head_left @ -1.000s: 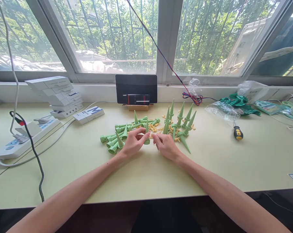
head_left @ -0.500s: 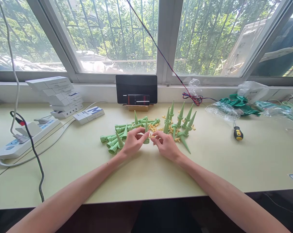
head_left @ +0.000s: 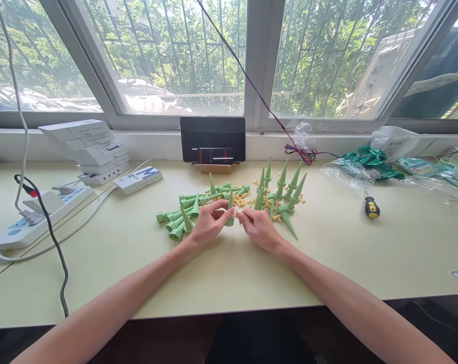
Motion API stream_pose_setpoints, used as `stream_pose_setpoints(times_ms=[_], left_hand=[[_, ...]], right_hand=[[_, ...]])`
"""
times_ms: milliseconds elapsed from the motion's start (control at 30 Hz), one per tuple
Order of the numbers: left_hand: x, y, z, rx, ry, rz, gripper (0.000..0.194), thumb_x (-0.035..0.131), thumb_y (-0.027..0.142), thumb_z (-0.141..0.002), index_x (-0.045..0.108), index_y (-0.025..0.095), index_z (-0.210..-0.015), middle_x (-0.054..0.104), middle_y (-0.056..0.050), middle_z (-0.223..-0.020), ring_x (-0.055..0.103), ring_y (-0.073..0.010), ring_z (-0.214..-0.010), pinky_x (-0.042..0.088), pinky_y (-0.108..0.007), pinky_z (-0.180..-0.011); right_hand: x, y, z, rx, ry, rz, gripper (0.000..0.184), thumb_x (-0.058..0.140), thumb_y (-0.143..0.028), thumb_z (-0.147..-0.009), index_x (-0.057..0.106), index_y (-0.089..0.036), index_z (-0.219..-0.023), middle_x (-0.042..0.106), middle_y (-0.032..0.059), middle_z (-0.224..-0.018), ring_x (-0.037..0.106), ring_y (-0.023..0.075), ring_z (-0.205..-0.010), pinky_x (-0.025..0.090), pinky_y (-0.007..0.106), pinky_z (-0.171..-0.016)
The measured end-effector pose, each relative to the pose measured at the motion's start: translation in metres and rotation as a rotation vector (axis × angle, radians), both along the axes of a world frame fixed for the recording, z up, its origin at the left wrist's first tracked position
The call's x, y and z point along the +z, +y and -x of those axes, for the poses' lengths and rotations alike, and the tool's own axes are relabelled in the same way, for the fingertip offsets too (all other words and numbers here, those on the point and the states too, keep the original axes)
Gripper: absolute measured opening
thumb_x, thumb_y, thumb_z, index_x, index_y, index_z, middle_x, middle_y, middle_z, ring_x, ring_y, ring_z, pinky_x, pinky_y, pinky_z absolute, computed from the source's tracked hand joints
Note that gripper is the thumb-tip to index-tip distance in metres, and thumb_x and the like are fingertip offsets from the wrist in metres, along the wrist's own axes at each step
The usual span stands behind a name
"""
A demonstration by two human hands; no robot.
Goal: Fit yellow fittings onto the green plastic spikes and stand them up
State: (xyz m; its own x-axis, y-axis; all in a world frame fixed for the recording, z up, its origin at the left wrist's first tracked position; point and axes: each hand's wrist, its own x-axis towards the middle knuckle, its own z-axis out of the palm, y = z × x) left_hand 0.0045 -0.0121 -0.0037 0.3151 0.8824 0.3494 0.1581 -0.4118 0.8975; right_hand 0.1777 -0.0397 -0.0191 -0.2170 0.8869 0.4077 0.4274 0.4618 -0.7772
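My left hand [head_left: 209, 223] is closed around a green plastic watering spike [head_left: 230, 200], its point upward just above the table. Facing it, my right hand [head_left: 259, 228] pinches a small yellow valve [head_left: 236, 214] against the spike's side; the fingers partly cover it, so how deep it sits cannot be seen. Several green spikes [head_left: 174, 225] lie heaped beside my left hand, with a few cones pointing up. Beyond my right hand stands a group of spikes [head_left: 282, 185], some with yellow valves on them. Loose yellow valves [head_left: 244, 200] are scattered between the two groups.
A tablet [head_left: 212, 134] and a phone [head_left: 215, 155] lean at the back. To the left are stacked white boxes [head_left: 95, 149] and a power strip [head_left: 42, 217] with cables. A screwdriver [head_left: 372, 208] and green plastic wrapping [head_left: 369, 162] lie on the right.
My right fingers have curled in slightly more around the yellow valve at the spike. The held spike has shifted a touch to the right. All else on the table looks the same.
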Motion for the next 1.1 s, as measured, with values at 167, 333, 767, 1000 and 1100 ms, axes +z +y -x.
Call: stream_pose_setpoints(times_ms=[167, 333, 767, 1000, 1100], left_hand=[[0.0010, -0.0003, -0.0001, 0.006, -0.008, -0.013, 0.028, 0.068, 0.041, -0.080, 0.069, 0.015, -0.090, 0.065, -0.004, -0.073, 0.059, -0.0132, -0.056, 0.045, -0.024, -0.047], [0.0004, 0.0006, -0.0003, 0.012, 0.001, -0.023, 0.024, 0.064, 0.039, -0.085, 0.067, 0.015, -0.087, 0.065, -0.004, -0.079, 0.060, -0.0133, -0.063, 0.046, -0.024, -0.053], [0.0021, 0.0025, 0.0004, 0.035, -0.003, 0.033, 0.028, 0.066, 0.041, -0.082, 0.069, 0.016, -0.094, 0.064, -0.003, -0.074, 0.057, -0.0124, -0.058, 0.042, -0.023, -0.049], [0.0054, 0.0031, 0.0010, -0.013, 0.034, -0.003, 0.031, 0.067, 0.039, -0.081, 0.070, 0.018, -0.102, 0.064, -0.004, -0.079, 0.056, -0.0124, -0.061, 0.044, -0.023, -0.051], [0.0074, 0.0021, 0.0004, -0.038, 0.023, 0.018, 0.032, 0.067, 0.039, -0.081, 0.070, 0.017, -0.104, 0.066, -0.006, -0.087, 0.060, -0.0144, -0.068, 0.049, -0.025, -0.057]], right_hand=[[-0.0007, 0.0007, 0.0005, -0.015, -0.003, -0.001, 0.043, 0.039, -0.042, -0.098, 0.044, -0.019, -0.062, 0.046, -0.0030, -0.055, 0.038, 0.0096, -0.052, 0.029, 0.024, -0.054], [0.0026, -0.0007, 0.0010, -0.026, 0.016, 0.042, 0.041, 0.040, -0.046, -0.097, 0.051, -0.019, -0.067, 0.050, -0.0026, -0.055, 0.042, 0.0103, -0.051, 0.032, 0.023, -0.054], [0.0010, -0.0004, -0.0003, 0.010, 0.101, 0.072, 0.021, 0.049, -0.040, -0.092, 0.053, -0.020, -0.086, 0.061, 0.0000, -0.074, 0.048, 0.0099, -0.050, 0.040, 0.024, -0.051], [0.0032, -0.0008, -0.0004, 0.009, 0.113, 0.079, 0.023, 0.047, -0.041, -0.093, 0.054, -0.020, -0.086, 0.060, 0.0007, -0.075, 0.048, 0.0107, -0.052, 0.041, 0.024, -0.052], [0.0043, -0.0017, -0.0001, 0.013, 0.118, 0.083, 0.023, 0.047, -0.041, -0.093, 0.054, -0.021, -0.084, 0.059, -0.0001, -0.074, 0.047, 0.0103, -0.052, 0.040, 0.024, -0.053]])
